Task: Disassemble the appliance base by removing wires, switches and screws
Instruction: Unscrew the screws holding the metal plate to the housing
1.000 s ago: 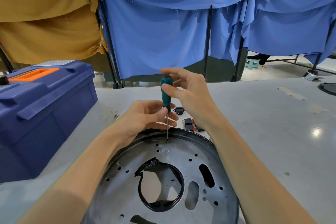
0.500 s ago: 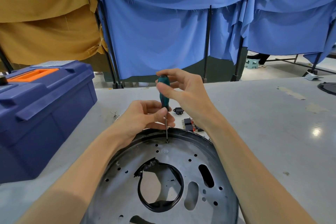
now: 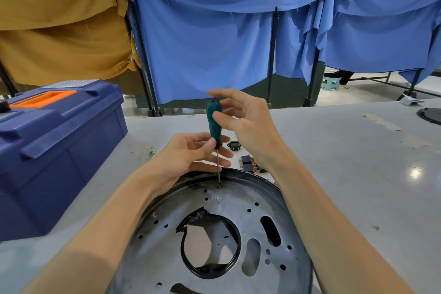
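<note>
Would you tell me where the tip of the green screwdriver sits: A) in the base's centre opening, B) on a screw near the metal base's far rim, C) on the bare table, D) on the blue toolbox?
B: the screwdriver shaft ends on a screw at the far rim of the base.

- The big navy plastic toolbox with an orange handle [image 3: 59, 150] walls off the left of the frame.
- The round grey metal appliance base with a black rim [image 3: 253, 200] fills the lower centre, under both forearms.
- The teal-handled steel screwdriver [image 3: 214, 124] stands upright at the base's far rim. The left hand [image 3: 188, 153] pinches it low, and the right hand [image 3: 248, 126] touches it with its thumb.
- Small black switch parts [image 3: 248, 163] lie just behind the rim.
- The bare grey tabletop [image 3: 358, 174] lies open at the right of the frame.
</note>
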`<state>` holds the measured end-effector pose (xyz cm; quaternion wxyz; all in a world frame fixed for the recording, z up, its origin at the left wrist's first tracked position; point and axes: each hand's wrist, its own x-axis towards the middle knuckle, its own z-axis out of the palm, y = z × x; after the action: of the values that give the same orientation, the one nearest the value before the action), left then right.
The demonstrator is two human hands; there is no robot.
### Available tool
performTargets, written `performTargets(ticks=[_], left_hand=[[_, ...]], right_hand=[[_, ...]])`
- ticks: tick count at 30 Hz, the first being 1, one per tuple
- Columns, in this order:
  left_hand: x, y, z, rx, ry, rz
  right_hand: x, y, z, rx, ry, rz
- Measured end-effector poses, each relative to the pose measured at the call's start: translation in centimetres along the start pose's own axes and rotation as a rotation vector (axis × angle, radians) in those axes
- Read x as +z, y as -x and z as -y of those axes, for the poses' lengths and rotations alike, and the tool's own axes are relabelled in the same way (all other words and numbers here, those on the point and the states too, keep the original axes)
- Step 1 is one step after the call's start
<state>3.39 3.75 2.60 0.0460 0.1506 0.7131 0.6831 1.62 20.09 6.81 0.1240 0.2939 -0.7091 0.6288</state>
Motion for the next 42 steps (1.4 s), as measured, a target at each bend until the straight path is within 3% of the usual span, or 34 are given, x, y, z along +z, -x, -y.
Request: performTargets(ticks=[6, 11, 15, 22, 28, 32, 36, 42], left_hand=[[0.1, -0.1, 0.0, 0.021, -0.017, -0.055], [0.1, 0.1, 0.0, 0.003, 0.013, 0.011], [0.2, -0.1, 0.1, 0.023, -0.037, -0.066], [-0.1, 0.1, -0.2, 0.011, 0.019, 0.013], [0.0, 0.0, 0.0, 0.021, -0.027, -0.042], [0.0, 0.0, 0.0, 0.021, -0.010, -0.034], [0.2, 0.0, -0.1, 0.027, -0.029, -0.108], [0.4, 0.1, 0.1, 0.017, -0.178, -0.128]], right_hand=[[0.1, 0.2, 0.1, -0.038, 0.069, 0.017], [0.0, -0.1, 0.0, 0.024, 0.001, -0.019], [0.2, 0.1, 0.3, -0.005, 0.030, 0.011], [-0.1, 0.0, 0.1, 0.025, -0.033, 0.008], [0.1, 0.2, 0.2, -0.028, 0.118, 0.003], [-0.2, 0.2, 0.2, 0.010, -0.030, 0.019], [0.1, 0.3, 0.2, -0.030, 0.076, 0.036], [-0.9, -0.1, 0.8, -0.027, -0.171, -0.083]])
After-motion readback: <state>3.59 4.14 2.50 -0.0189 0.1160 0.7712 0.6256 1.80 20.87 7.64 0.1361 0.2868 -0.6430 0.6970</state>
